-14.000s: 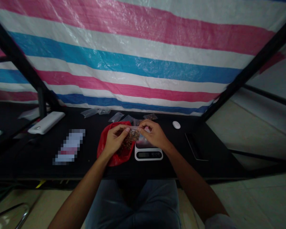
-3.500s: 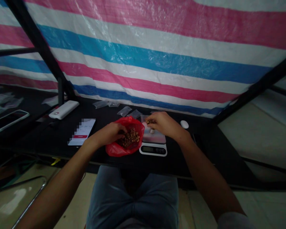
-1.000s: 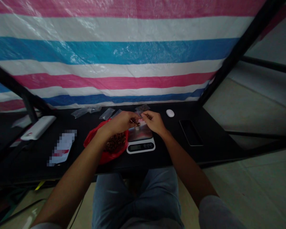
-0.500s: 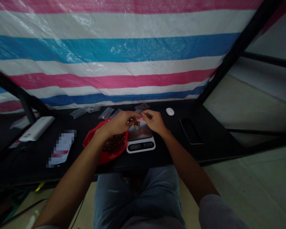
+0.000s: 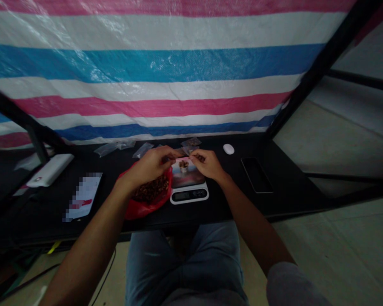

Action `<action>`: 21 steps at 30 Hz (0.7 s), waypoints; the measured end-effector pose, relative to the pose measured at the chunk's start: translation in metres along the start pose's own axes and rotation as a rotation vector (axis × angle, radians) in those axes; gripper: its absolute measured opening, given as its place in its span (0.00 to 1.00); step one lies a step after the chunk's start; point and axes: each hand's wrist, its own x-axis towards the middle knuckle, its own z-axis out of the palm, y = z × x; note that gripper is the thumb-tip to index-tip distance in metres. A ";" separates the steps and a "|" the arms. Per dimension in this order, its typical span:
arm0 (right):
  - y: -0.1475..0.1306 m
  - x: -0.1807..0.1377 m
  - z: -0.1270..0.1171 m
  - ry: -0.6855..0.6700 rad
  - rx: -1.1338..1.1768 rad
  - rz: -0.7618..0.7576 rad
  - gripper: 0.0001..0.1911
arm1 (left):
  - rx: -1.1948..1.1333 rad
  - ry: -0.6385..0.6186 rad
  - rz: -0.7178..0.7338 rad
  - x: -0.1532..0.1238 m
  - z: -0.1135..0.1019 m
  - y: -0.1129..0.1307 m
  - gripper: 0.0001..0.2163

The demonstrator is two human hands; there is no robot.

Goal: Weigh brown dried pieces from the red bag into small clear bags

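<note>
A white kitchen scale with a dark display lies in front of me. On its plate is a small pale cup of brown pieces. My left hand is over the scale's far left corner, above the red plastic bag. Its thumb and fingers are bent together; what they hold, if anything, I cannot make out. My right hand is at the scale's far right corner, its fingertips pinched. Any small thing in them is too dim to name. Many small brown pieces fill the red bag, partly hidden by my left arm.
Behind my hands lie clear plastic bags, and a small clear bag with dark contents. To the right are a white oval object and a black phone. On the left are a white box-like device and a blurred pouch.
My left hand has moved left, away from the small cup, which now shows more fully. My right hand is nearly where it was.
</note>
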 end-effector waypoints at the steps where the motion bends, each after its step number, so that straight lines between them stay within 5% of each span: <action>1: 0.000 0.000 0.000 0.011 -0.005 0.004 0.09 | 0.035 -0.019 -0.034 -0.007 -0.006 -0.001 0.11; 6: -0.001 0.000 -0.001 0.029 -0.026 0.000 0.09 | 0.109 -0.386 -0.250 -0.044 -0.012 -0.021 0.12; 13: -0.001 -0.002 0.001 0.013 -0.044 0.002 0.11 | 0.257 -0.366 -0.263 -0.058 0.010 -0.044 0.13; 21: -0.003 -0.001 -0.002 0.019 -0.061 0.018 0.11 | 0.287 -0.335 -0.213 -0.051 -0.006 -0.037 0.12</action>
